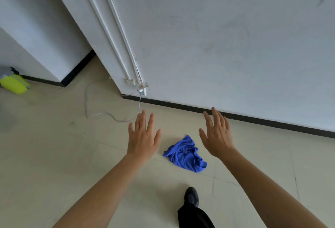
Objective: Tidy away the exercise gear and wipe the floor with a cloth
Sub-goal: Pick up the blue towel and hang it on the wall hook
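A crumpled blue cloth (185, 154) lies on the pale tiled floor (54, 146), a little way out from the wall. Both my arms reach forward above it. My left hand (143, 138) hovers to the cloth's left, palm down, fingers spread and holding nothing. My right hand (216, 135) hovers to the cloth's upper right, also flat with fingers apart and empty. Neither hand touches the cloth. A yellow-green rolled item (14, 83), possibly exercise gear, rests on the floor at the far left edge, partly cut off.
A white wall (217, 46) with a black skirting board (235, 116) runs across ahead. A thin white cable (112, 117) trails over the floor from a socket (142, 91) at the wall corner. My dark shoe (191, 197) and trouser leg stand just behind the cloth.
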Motion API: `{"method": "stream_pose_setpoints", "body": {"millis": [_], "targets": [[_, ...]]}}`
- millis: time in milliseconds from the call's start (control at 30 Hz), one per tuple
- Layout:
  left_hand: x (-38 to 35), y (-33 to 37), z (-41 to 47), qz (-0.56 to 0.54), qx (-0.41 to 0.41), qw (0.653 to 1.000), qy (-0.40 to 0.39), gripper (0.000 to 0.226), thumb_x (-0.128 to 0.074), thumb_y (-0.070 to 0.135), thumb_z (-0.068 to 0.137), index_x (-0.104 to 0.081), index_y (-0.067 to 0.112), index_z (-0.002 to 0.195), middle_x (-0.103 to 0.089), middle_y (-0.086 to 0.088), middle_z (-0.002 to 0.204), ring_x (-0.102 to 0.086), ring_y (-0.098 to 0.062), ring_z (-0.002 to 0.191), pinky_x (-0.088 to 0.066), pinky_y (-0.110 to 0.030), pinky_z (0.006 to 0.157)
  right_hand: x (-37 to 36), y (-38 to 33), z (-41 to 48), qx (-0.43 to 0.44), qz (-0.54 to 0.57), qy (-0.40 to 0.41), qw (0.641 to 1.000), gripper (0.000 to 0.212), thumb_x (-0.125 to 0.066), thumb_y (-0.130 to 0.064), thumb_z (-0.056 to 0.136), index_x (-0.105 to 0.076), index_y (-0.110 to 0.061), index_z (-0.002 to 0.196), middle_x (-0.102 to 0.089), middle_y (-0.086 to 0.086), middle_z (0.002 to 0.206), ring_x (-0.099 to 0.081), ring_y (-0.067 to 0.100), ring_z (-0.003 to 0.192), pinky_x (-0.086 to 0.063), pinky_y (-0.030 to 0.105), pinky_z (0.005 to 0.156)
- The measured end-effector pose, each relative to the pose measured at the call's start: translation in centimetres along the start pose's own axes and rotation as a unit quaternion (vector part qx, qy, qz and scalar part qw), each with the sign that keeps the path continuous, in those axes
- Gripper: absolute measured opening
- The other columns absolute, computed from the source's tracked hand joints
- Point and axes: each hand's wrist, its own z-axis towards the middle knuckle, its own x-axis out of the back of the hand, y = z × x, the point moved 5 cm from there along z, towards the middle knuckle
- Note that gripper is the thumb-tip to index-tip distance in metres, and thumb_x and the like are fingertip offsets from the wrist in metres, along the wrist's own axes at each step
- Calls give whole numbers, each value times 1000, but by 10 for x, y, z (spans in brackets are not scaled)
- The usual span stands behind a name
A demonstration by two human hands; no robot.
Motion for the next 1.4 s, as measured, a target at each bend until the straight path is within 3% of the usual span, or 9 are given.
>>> {"method": "stream_pose_setpoints", "body": {"millis": [367, 467, 667, 933, 1033, 1133, 1200, 1267, 1400], "targets": [[-130, -36, 154, -27, -46, 988, -143, 64, -25, 47, 102, -12, 16, 157, -5, -13, 164, -10, -29, 151, -20, -50, 118, -151, 29, 110, -90, 33, -200, 975, 61, -41, -35, 105, -19, -17, 159, -14, 9, 166, -16, 26, 152, -24, 39, 119], [-210, -46, 187, -35, -55, 980, -188, 67, -17, 49, 98, -15, 15, 156, -9, -14, 164, -12, -29, 151, -21, -50, 117, -220, 47, 122, -147, 54, -235, 959, 60, -42, -34, 104, -22, -19, 158, -17, 7, 165, -22, 24, 150, -31, 39, 114], [-464, -57, 222, -41, -90, 953, -286, 62, -44, 38, 100, -27, 12, 153, -21, -18, 160, -25, -31, 147, -29, -51, 113, -437, 88, 110, -289, 107, -259, 916, 56, -48, -29, 102, -30, -20, 154, -23, 3, 162, -34, 26, 142, -42, 44, 104], [-765, -57, 216, -78, -80, 940, -322, 79, -57, 34, 94, -15, 7, 154, -21, -17, 159, -21, -33, 146, -32, -48, 113, -741, 100, 88, -150, 64, -348, 923, 64, -47, -13, 100, -20, -20, 157, -9, 5, 167, -36, 29, 138, -46, 40, 93], [-833, -67, 211, -164, 25, 936, -310, 72, -65, 30, 88, -31, 9, 147, -46, -12, 142, -43, -34, 130, -43, -49, 101, -808, 100, 81, -136, 76, -339, 928, 74, -45, -8, 98, -7, -21, 161, -7, 0, 168, -40, 28, 131, -46, 35, 79], [-858, -67, 199, -190, 20, 945, -265, 20, -52, 18, 92, -57, 12, 111, -61, -8, 95, -57, -36, 91, -47, -44, 73, -835, 100, 76, -168, 92, -314, 930, 87, -50, -13, 96, 7, -26, 160, -44, -2, 145, -50, 27, 111, -50, 39, 69], [-845, -60, 189, -187, -30, 952, -239, 18, -46, 13, 96, -60, 11, 106, -57, -9, 85, -53, -34, 83, -40, -39, 65, -831, 97, 76, -171, 81, -310, 932, 90, -54, -23, 97, 11, -31, 159, -56, 1, 104, -54, 25, 84, -46, 37, 58], [-815, -53, 183, -190, -95, 953, -216, 20, -46, 11, 96, -62, 10, 108, -53, -9, 78, -51, -34, 76, -40, -36, 60, -815, 94, 77, -156, 81, -345, 922, 86, -54, -34, 99, 9, -37, 158, -51, 0, 86, -54, 23, 68, -38, 33, 52], [-726, -41, 194, -228, -178, 941, -176, 30, -40, 16, 90, -57, 15, 115, -52, -9, 77, -52, -31, 68, -44, -34, 56, -752, 88, 83, -101, 15, -401, 910, 34, -45, -41, 104, -44, -25, 134, -52, 4, 108, -64, 28, 89, -37, 37, 60]]}}
